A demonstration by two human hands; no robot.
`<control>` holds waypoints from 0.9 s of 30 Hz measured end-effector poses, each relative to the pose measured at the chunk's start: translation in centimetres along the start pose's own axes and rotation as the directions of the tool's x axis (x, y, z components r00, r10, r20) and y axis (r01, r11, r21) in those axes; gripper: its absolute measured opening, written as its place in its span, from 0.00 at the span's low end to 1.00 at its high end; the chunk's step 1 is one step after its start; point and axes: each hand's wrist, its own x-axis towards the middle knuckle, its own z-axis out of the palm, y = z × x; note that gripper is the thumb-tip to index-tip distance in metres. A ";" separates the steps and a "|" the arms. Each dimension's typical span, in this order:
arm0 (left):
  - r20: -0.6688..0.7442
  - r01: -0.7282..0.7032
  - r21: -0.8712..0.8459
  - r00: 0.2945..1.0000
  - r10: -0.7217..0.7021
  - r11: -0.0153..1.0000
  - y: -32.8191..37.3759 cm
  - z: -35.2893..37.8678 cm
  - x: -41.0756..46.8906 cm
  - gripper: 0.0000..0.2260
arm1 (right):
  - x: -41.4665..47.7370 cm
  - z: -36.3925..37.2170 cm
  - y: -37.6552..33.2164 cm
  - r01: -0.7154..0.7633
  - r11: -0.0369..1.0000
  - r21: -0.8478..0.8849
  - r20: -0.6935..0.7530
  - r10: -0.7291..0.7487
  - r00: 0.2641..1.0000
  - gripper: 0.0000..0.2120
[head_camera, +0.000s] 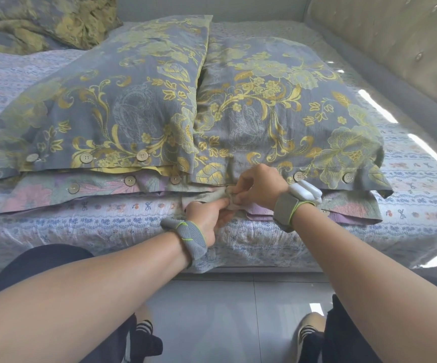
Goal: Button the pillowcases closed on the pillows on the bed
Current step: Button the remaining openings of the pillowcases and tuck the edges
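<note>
Spanning the view from side to side, the bed [55, 231] carries a small-flowered sheet. A tufted headboard [395, 35] stands to my right and a crumpled quilt [41, 22] lies at the far left.

Two stacks of pillows lie side by side on the bed. Their long axes run away from me and their buttoned ends point toward me at the near bed edge.

Upper layer: the left grey-and-gold pillowcase [123, 100] overlaps the right grey-and-gold pillowcase [277, 100] along their shared edge.

Lower layer: the left pastel pillowcase [36, 197] and the right pastel pillowcase [356, 208] show only as strips beneath the near hems.

Round wooden buttons: three on the left upper hem [86, 157], three on the left pastel hem [130, 180], and two on the right upper hem [348, 177].

My left hand [207, 216] and right hand [259, 187], each above a grey wristband [192, 237], meet at the near hem of the right stack, just left of its two buttons.

The fingers [221, 204] of both hands are curled and pressed together, pinching one small bunched fold of cloth [229, 199] between them. I cannot tell which layer the fold belongs to, or whether a button lies inside it.
</note>
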 end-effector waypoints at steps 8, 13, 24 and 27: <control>-0.069 -0.249 0.345 0.955 0.289 0.905 -0.7 -0.2 0.4 0.11 | -0.2 -0.2 -0.1 -0.503 0.617 0.605 0.395 0.316 0.862 0.06; -0.134 -0.146 -0.007 0.981 0.143 0.989 -0.5 -1.4 -0.2 0.11 | -0.3 0.7 0.8 -0.326 0.855 0.404 0.224 0.254 0.941 0.04; -0.471 -0.134 0.244 0.850 0.238 0.960 0.1 -5.7 1.6 0.06 | -1.9 -0.1 1.5 -0.161 0.963 0.215 0.040 0.156 0.987 0.05; -0.396 -0.206 0.398 0.840 0.370 0.894 -0.4 -5.0 0.5 0.03 | -2.0 -0.9 2.3 -0.162 0.959 0.233 0.008 0.165 0.986 0.05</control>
